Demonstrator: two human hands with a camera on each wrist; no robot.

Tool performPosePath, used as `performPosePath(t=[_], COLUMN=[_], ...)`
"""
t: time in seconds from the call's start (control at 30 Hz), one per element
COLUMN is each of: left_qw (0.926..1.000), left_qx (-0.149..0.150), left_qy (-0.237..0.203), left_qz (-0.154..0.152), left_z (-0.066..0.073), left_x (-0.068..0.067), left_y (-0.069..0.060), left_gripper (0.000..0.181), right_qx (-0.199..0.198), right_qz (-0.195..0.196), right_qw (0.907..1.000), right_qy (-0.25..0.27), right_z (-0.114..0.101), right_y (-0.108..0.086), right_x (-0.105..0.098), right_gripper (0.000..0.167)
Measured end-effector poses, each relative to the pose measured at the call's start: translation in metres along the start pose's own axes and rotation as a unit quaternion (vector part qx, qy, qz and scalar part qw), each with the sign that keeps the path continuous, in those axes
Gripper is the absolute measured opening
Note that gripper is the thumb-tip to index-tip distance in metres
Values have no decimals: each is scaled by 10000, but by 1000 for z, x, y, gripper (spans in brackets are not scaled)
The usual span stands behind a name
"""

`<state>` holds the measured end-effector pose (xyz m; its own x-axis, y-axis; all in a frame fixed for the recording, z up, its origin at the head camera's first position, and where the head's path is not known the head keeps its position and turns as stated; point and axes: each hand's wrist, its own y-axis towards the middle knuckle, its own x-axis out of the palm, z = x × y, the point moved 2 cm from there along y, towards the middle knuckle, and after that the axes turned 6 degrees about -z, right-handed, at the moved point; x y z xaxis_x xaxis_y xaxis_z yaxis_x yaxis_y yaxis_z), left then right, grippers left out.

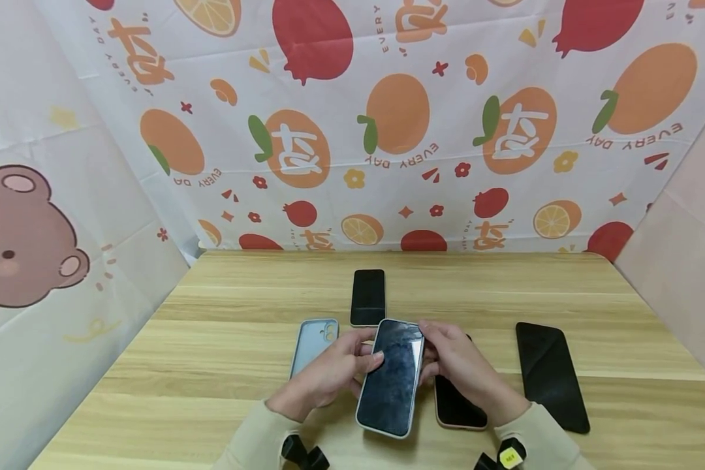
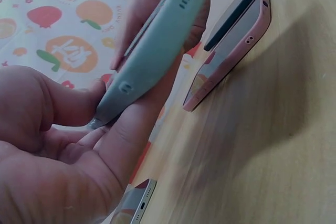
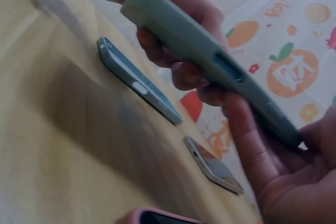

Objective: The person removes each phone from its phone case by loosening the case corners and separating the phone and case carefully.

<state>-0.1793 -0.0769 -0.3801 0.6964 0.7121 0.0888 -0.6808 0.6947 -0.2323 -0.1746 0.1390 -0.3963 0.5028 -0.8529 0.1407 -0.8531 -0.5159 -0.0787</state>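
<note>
Held above the table is a smartphone (image 1: pixel 390 382) in a pale green case (image 2: pixel 149 59), its dark screen facing up. My left hand (image 1: pixel 333 367) grips its left edge, thumb over the front and fingers passing underneath. At the upper right corner, my right hand (image 1: pixel 461 365) pinches the same phone between thumb and fingers. The right wrist view shows the case's side (image 3: pixel 178 35) with a long cutout along it. Beside my left hand lies a light blue phone case (image 1: pixel 311 343) with camera holes, partly covered by that hand.
A small black phone (image 1: pixel 368 297) lies behind the held one. Under my right hand is a phone in a pink case (image 1: pixel 455 406), partly hidden. Farther right, a larger black phone (image 1: pixel 552 375) rests on the wooden table (image 1: pixel 211 365). Fruit-printed cloth (image 1: pixel 399 196) hangs behind.
</note>
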Motion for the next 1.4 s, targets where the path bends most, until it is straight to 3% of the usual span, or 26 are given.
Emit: performPosePath(t=[0.37, 0.5, 0.63, 0.93, 1.17, 1.4], left_qw=[9996, 9992, 9992, 9990, 9989, 9974], left_qx=[29, 86, 87, 170, 171, 243], left_qy=[-280, -376, -398, -413, -421, -355], left_qz=[-15, -56, -20, 69, 122, 586], left_z=[-1, 1, 1, -4, -5, -5], left_x=[-1, 1, 1, -1, -3, -6], left_y=[0, 0, 0, 3, 3, 3], left_gripper=[39, 40, 41, 38, 38, 41], right_qx=[-636, -797, -719, -394, -242, 115], right_qz=[740, 595, 387, 468, 300, -64], right_qw=[9927, 9886, 9852, 9870, 9897, 9964], right_qy=[715, 1132, 1507, 1484, 1376, 836], right_z=[5, 6, 6, 14, 15, 18], right_y=[2, 0, -1, 5, 5, -1], right_x=[17, 18, 18, 21, 22, 22], right_gripper=[36, 39, 40, 51, 57, 63])
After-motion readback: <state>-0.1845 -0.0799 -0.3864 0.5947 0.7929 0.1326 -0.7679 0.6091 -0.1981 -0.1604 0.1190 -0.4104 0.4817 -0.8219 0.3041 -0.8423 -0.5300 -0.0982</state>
